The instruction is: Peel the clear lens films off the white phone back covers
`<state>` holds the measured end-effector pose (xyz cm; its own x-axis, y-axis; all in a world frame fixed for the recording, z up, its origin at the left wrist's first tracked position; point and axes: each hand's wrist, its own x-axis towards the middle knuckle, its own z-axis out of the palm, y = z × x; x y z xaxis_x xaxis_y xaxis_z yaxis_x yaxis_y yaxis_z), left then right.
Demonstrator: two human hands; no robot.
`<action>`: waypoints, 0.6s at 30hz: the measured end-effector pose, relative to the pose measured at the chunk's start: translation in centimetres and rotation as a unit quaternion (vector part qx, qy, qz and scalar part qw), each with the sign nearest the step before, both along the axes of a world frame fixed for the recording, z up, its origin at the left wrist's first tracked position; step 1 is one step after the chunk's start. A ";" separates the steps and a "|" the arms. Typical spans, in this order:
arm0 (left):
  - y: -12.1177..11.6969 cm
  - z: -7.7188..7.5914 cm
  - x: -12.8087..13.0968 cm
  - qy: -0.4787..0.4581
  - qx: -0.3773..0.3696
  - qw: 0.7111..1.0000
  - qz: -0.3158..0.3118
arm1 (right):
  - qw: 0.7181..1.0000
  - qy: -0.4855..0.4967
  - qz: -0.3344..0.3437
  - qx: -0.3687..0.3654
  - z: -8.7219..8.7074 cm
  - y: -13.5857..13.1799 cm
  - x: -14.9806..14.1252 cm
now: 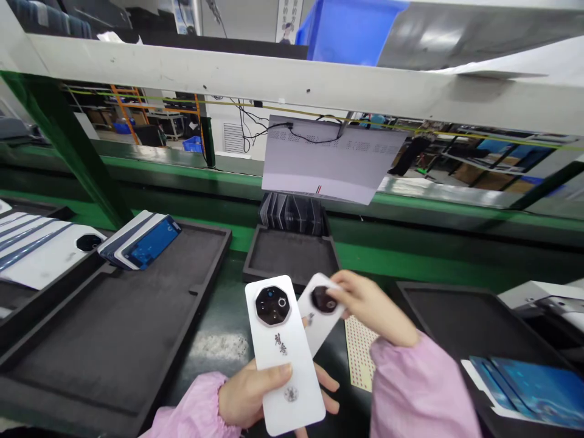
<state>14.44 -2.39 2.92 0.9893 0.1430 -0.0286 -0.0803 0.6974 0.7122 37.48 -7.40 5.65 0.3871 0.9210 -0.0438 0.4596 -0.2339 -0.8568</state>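
Note:
My left hand [255, 389] is closed round a white phone [292, 347], thumb on its face and fingers behind. Its back faces me, with a dark octagonal camera block at the top and dark printed characters below. Just behind and to the right is a second white phone [318, 325], tilted and partly hidden by the first. My right hand [365, 301] pinches it at the upper right corner, by its camera block. I cannot tell whether these are whole phones or only back covers.
At the left, a black tray [137, 328] bears a stack of phones [146, 240], one showing a blue face. Dark thin pieces [292, 213] stand in a small tray [292, 252] ahead. A sticker sheet [359, 353] lies under my right arm. Blue panels [529, 383] lie at the right.

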 end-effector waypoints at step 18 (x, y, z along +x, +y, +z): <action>-0.3 0.2 0.3 0.162 0.175 0.969 -0.066 | 0.985 -0.076 0.061 0.143 3.8 -0.9 -5.7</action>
<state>14.69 -2.67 3.15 0.9467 0.0738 -0.3136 0.2605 0.3975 0.8798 31.75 -8.27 9.44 0.2549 0.9274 0.2739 0.5980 0.0715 -0.7983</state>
